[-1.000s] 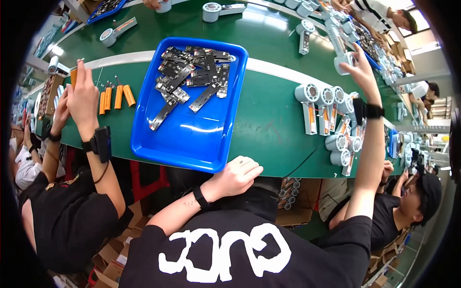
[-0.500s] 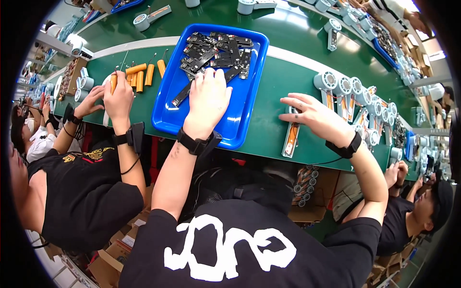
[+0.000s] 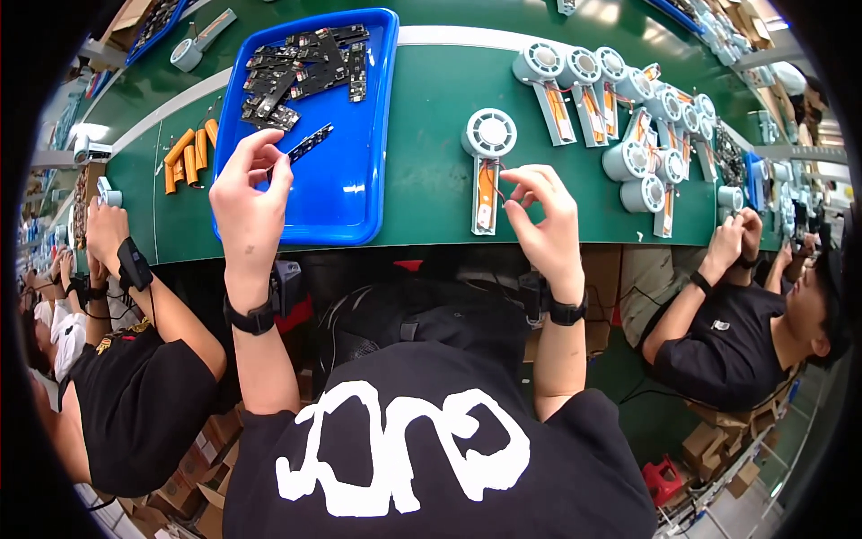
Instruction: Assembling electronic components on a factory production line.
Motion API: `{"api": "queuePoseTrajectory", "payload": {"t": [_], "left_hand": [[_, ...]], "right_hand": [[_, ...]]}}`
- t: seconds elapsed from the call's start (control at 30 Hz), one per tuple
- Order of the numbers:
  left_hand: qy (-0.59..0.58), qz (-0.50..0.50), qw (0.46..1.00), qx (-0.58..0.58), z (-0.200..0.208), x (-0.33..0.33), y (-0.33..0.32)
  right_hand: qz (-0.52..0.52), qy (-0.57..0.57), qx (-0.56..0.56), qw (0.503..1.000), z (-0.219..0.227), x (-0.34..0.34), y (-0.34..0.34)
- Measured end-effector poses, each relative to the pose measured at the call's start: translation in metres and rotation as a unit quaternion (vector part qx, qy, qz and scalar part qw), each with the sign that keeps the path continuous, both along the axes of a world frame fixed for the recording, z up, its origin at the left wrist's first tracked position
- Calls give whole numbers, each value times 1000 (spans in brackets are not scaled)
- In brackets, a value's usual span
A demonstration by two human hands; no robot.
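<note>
My left hand (image 3: 251, 193), above the near left part of the blue tray (image 3: 384, 117), pinches a narrow black circuit board (image 3: 310, 144) between thumb and fingers. A pile of similar circuit boards (image 3: 296, 72) lies in the tray's far part. To the right, a light grey handheld fan (image 3: 491, 135) lies on the green table, round head away from me. Its open handle holds an orange battery (image 3: 486, 184) and thin wires. Beside that handle is my right hand (image 3: 549, 220), fingers curled, thumb and index apart; nothing shows between them.
Several similar fans with orange batteries (image 3: 588, 112) are grouped at the right of the table (image 3: 431, 81). Loose orange batteries (image 3: 187, 157) lie left of the tray. Co-workers sit on both sides, the right one's hands (image 3: 738, 235) at the table edge.
My left hand has come back from the pile with a circuit board raised in it. My right hand has left the top of the fan's handle and is beside it. The view has shifted.
</note>
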State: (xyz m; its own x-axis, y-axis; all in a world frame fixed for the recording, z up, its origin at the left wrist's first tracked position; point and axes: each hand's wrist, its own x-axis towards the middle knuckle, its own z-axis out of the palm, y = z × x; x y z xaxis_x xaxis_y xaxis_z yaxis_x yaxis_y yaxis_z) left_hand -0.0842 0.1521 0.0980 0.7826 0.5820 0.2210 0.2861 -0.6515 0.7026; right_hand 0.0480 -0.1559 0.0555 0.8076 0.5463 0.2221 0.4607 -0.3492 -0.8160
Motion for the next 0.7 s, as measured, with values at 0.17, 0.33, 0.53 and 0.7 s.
{"api": "queuePoseTrajectory", "payload": {"t": [0.17,0.33,0.53,0.7], "left_hand": [[-211,-108,939,-251,-15,-10,-26],[-332,-177,651,-659,-25,5,-85],[-264,-221,453,-823,-48,11,-111],[-138,-215,595,-762,-71,16,-114]], "right_hand": [[51,-196,-13,979,2,-11,11],[73,-234,-49,968,-16,3,21],[39,-137,42,989,-17,-3,37],[-15,-52,53,997,-36,-4,35]]}}
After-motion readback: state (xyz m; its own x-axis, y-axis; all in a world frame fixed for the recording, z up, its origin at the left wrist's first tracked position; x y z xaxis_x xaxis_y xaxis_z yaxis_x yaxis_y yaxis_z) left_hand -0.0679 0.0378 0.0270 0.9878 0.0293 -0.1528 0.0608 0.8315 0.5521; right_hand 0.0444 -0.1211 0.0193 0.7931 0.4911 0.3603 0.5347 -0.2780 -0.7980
